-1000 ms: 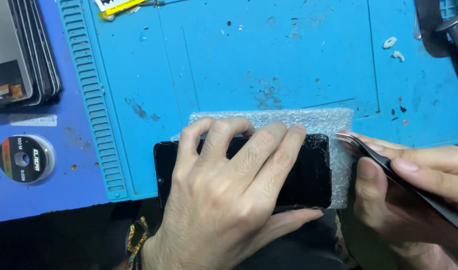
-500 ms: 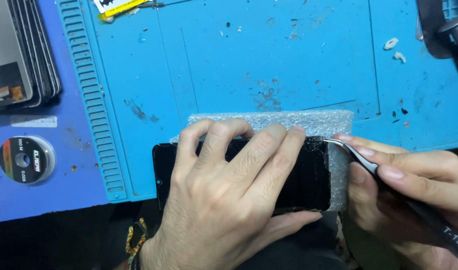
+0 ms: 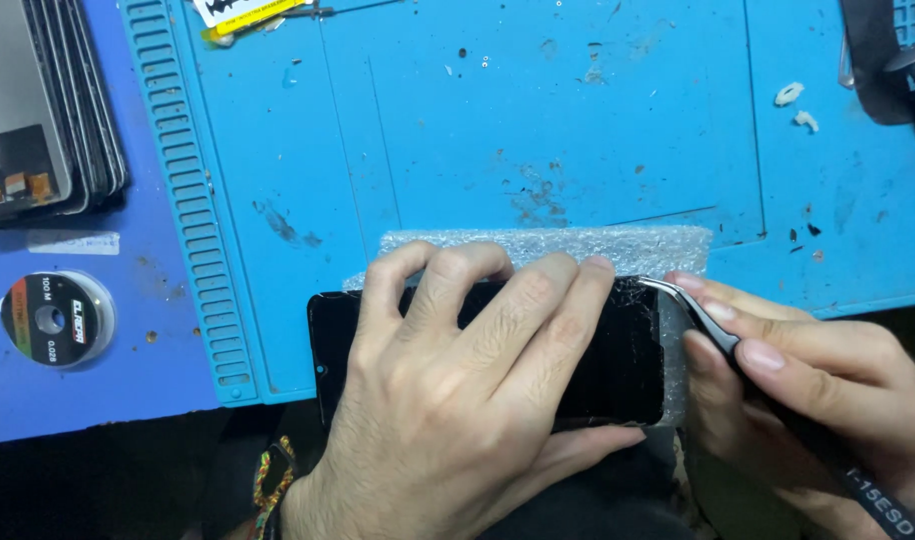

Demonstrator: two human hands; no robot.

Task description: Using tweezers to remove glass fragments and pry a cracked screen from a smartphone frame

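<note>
The blue work mat (image 3: 538, 130) serves as the landmark here. Along its left edge runs a ribbed strip of raised slots (image 3: 193, 200). Beyond that edge, on a purple-blue surface (image 3: 98, 400), a stack of flat phone screens (image 3: 43, 100) lies toward the far corner, and nearer, a round spool of thin wire (image 3: 56, 318) sits with a small strip of white tape (image 3: 73, 242) between the two. At the mat's far edge a white and yellow label card (image 3: 240, 12) pokes into view. Toward the mat's right side lie two small white scraps (image 3: 796, 106) (too small to identify), with a dark tool stand (image 3: 893, 55) at the far right corner.
</note>
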